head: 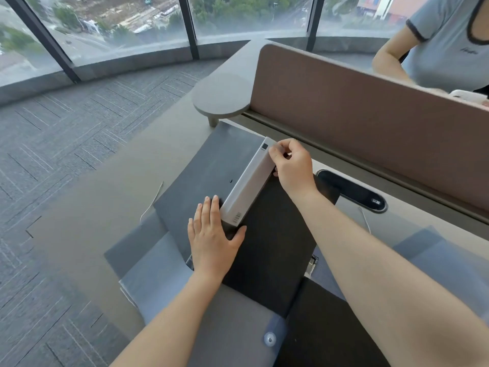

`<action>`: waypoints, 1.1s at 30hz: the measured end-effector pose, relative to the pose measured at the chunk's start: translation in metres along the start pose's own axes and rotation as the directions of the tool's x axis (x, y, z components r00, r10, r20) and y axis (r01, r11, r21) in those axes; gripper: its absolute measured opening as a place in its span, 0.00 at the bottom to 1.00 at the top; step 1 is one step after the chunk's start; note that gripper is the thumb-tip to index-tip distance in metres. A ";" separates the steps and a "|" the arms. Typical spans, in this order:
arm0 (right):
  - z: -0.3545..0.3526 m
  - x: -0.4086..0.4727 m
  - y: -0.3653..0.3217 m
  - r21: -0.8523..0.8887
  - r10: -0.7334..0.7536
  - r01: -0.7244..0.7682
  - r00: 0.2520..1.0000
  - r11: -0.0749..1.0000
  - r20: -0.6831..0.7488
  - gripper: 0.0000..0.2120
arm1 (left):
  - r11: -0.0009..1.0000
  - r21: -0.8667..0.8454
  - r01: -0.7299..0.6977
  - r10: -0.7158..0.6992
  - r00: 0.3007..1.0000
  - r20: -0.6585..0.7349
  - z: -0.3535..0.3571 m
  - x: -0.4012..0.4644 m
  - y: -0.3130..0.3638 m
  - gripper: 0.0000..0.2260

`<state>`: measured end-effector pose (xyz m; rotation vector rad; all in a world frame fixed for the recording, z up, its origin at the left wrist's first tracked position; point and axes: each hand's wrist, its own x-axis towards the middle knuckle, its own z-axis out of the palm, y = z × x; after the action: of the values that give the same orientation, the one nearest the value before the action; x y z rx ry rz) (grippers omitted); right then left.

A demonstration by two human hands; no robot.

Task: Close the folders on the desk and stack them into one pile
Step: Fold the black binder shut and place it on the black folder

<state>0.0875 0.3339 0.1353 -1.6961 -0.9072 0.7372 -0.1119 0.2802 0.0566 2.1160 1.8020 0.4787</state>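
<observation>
On the table point(87, 207), a dark folder point(209, 165) lies open with its white spine point(248, 181) running diagonally from near-left to far-right, the left hand point(211, 234) pressing flat beside the spine's near end, the right hand point(293, 165) pinching its far end near the partition point(370, 133).

A single wide-angle view looks from the person's head, forward and steeply down onto the grey-beige surface point(87, 207), close enough that both forearms enter from the near edge. It faces the far brown fabric divider panel point(357, 123) at right, with grey carpet floor point(53, 144) and curved windows point(119, 22) at far left.
</observation>
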 end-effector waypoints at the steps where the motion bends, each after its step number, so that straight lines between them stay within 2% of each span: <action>1: -0.001 -0.004 -0.008 0.027 -0.020 0.020 1.000 0.999 0.000 0.07 | 1.000 -0.014 -0.007 0.006 1.000 -0.020 -0.005 0.000 0.001 0.38; 6: -0.008 -0.032 -0.046 0.149 -0.086 0.082 0.996 0.985 0.022 0.02 | 0.990 -0.124 -0.063 0.050 0.993 -0.111 -0.033 -0.001 0.010 0.34; 11: -0.018 -0.061 -0.075 0.206 -0.173 0.169 0.985 0.964 0.001 0.04 | 0.964 -0.247 -0.095 0.053 0.984 -0.170 -0.063 -0.010 0.024 0.27; 17: -0.028 -0.096 -0.107 0.296 -0.246 0.249 0.968 0.922 -0.050 0.04 | 0.946 -0.280 -0.165 0.086 0.957 -0.275 -0.093 -0.024 0.033 0.15; 20: -0.032 -0.110 -0.122 0.338 -0.279 0.289 0.957 0.896 -0.080 0.02 | 0.919 -0.354 -0.173 0.071 0.956 -0.284 -0.107 -0.031 0.037 0.09; 25: -0.039 -0.130 -0.135 0.368 -0.343 0.363 0.931 0.856 -0.121 0.04 | 0.887 -0.424 -0.181 0.058 0.956 -0.288 -0.123 -0.038 0.042 0.05; 29: -0.050 -0.146 -0.129 0.364 -0.310 0.360 0.931 0.859 -0.191 0.15 | 0.841 -0.513 -0.170 0.047 0.969 -0.243 -0.133 -0.043 0.048 0.05; 31: -0.058 -0.154 -0.117 0.336 -0.240 0.317 0.937 0.887 -0.253 0.16 | 0.810 -0.571 -0.136 0.021 0.979 -0.203 -0.137 -0.045 0.052 0.09; 33: -0.067 -0.160 -0.098 0.286 -0.165 0.258 0.935 0.923 -0.314 0.17 | 0.736 -0.670 -0.093 0.003 0.991 -0.135 -0.143 -0.048 0.059 0.11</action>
<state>0.0366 0.1831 0.2553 -1.3429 -0.7103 0.4492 -0.1311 0.2276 0.2083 1.6301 1.3234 1.1131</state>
